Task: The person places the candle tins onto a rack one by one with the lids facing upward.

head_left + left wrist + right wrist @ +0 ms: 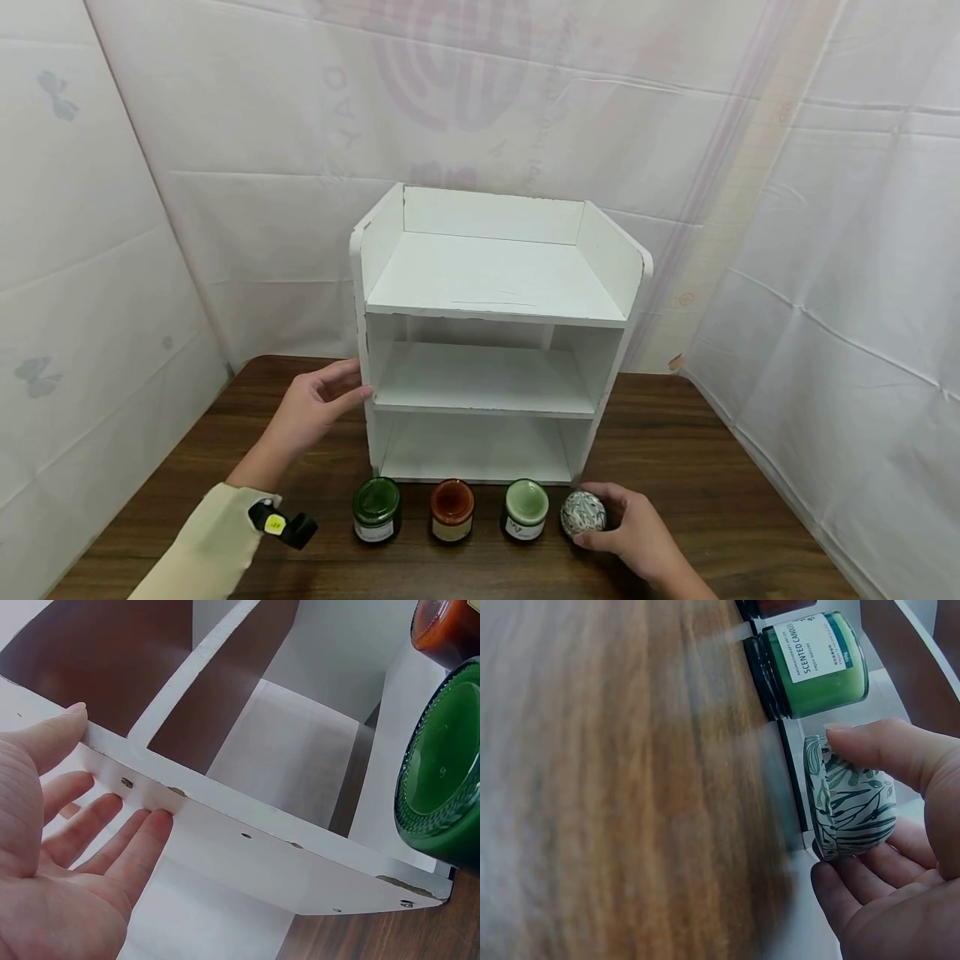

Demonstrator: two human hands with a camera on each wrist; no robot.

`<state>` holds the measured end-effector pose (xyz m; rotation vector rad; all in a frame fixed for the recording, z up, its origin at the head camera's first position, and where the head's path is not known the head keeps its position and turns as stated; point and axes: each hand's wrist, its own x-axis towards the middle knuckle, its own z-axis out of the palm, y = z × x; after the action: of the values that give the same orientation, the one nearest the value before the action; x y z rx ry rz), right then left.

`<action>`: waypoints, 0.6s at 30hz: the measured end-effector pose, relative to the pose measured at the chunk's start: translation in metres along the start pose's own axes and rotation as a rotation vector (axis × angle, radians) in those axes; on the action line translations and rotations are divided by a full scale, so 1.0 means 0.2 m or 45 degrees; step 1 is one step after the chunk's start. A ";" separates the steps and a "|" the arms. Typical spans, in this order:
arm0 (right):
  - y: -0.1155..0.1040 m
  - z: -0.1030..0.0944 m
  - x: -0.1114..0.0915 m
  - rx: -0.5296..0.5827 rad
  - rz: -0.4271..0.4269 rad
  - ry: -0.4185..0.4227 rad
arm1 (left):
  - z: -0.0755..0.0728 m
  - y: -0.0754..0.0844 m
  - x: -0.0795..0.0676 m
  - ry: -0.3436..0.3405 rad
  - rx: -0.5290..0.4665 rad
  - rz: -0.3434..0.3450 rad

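A white wooden shelf unit (480, 401) stands on the table, with a flat top and two compartments below. My left hand (318, 408) is at its left side panel. In the left wrist view the thumb (56, 739) touches the panel's front edge and the fairly straight fingers rest on its outer face. My right hand (637, 533) holds a small round leaf-patterned tin (853, 799) between thumb and fingers, at the right end of a row. Left of it stands a light green scented candle jar (527, 504).
An orange-brown jar (452, 504) and a dark green jar (377, 504) continue the row, close before the shelf's front. The dark wooden table (690, 450) is bordered by white sheeting (262, 233) at the back and both sides.
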<state>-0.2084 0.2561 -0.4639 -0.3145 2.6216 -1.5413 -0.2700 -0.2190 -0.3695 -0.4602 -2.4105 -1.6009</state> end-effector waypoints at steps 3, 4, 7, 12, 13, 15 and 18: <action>-0.01 0.00 0.00 -0.006 0.007 0.005 | 0.00 0.00 0.00 0.004 -0.003 -0.001; -0.01 0.00 0.00 -0.005 0.010 0.007 | 0.00 0.00 0.00 0.007 -0.004 -0.003; -0.02 0.00 0.01 0.002 0.012 0.011 | 0.00 0.00 0.00 0.007 -0.004 -0.005; -0.03 0.00 0.00 0.030 -0.002 0.004 | 0.01 0.00 0.00 0.004 -0.008 -0.003; -0.04 0.00 0.00 0.030 -0.008 0.004 | 0.01 0.00 0.00 0.005 -0.008 -0.004; -0.05 0.00 0.00 0.028 -0.021 0.002 | 0.01 0.00 0.00 0.008 -0.004 -0.007; -0.06 -0.01 -0.01 0.022 -0.034 0.005 | 0.01 0.00 0.00 0.011 0.005 -0.009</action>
<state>-0.2055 0.2521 -0.4520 -0.3463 2.6160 -1.5733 -0.2703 -0.2179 -0.3705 -0.4437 -2.4117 -1.5975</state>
